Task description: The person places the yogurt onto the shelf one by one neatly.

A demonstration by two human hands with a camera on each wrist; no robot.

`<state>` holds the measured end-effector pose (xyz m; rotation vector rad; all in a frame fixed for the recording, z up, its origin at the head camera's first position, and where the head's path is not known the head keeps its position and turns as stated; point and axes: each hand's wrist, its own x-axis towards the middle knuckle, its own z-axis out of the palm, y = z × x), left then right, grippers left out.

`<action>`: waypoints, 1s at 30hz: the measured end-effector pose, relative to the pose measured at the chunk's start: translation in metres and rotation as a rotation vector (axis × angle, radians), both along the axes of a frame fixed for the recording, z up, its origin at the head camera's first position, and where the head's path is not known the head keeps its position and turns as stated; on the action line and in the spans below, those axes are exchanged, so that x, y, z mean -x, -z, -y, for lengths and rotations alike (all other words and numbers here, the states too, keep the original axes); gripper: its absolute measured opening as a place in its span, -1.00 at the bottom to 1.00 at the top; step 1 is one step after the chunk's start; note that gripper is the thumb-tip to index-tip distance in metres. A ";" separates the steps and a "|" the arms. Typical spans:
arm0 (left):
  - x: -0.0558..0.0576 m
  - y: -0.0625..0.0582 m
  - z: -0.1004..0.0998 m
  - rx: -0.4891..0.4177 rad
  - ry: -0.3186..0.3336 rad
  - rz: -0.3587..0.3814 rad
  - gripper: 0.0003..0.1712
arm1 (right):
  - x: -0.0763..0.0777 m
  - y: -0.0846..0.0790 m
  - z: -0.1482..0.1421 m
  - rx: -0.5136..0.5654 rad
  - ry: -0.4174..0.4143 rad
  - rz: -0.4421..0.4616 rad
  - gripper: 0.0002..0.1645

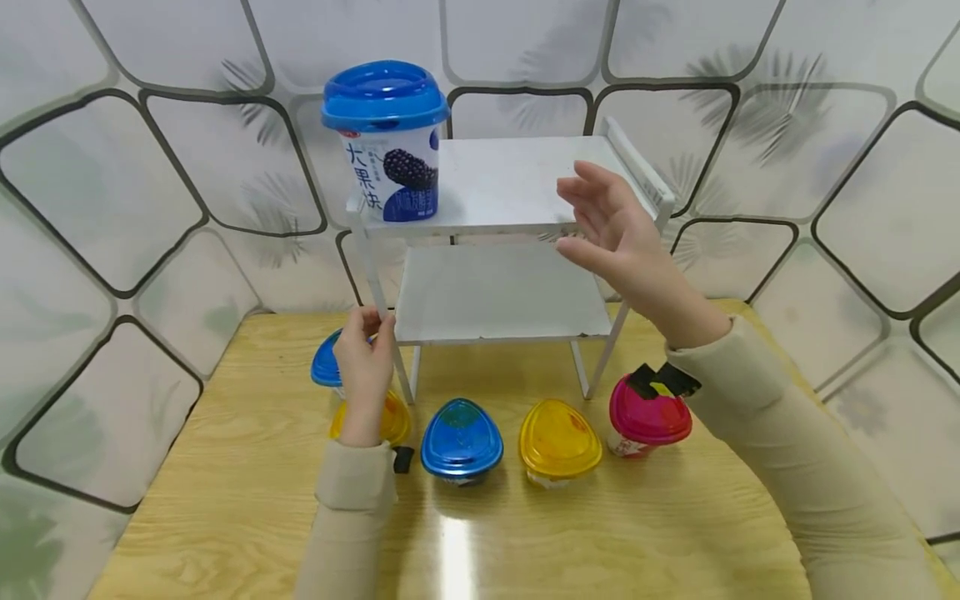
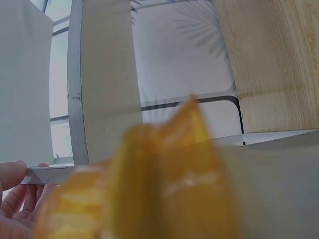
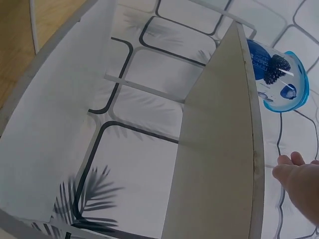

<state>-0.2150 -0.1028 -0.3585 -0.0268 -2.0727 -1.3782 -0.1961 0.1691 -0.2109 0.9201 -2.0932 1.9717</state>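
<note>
A white two-tier shelf rack (image 1: 517, 183) stands on the wooden table. My left hand (image 1: 363, 358) pinches its front left leg between thumb and fingers; the left wrist view shows that leg (image 2: 50, 175) in the grasp. On the top tier's left front corner sits an upright yogurt cup (image 1: 393, 158) with a blue lid and a blackberry picture. My right hand (image 1: 622, 242) hovers by the right part of the top tier, fingers loosely bent and holding nothing. In the right wrist view, this right hand (image 3: 299, 184) is apart from the cup (image 3: 279, 74).
In front of the rack stand a blue-lidded cup (image 1: 461, 442), a yellow-lidded cup (image 1: 558, 442) and a pink-lidded cup (image 1: 648, 417). My left hand partly hides another blue-lidded cup (image 1: 324, 362) and yellow-lidded cup (image 1: 393, 421). A patterned wall (image 1: 247, 275) closes off the back.
</note>
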 end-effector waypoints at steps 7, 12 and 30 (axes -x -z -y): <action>0.000 0.000 0.000 -0.004 0.009 0.016 -0.86 | -0.010 0.016 -0.019 -0.054 -0.008 -0.016 -0.19; 0.001 0.003 0.002 0.002 0.003 0.017 -0.88 | -0.015 0.029 -0.033 -0.081 -0.010 -0.021 -0.21; 0.000 0.003 0.001 0.017 -0.002 0.041 -0.86 | -0.020 0.077 -0.076 -0.119 0.033 -0.081 -0.19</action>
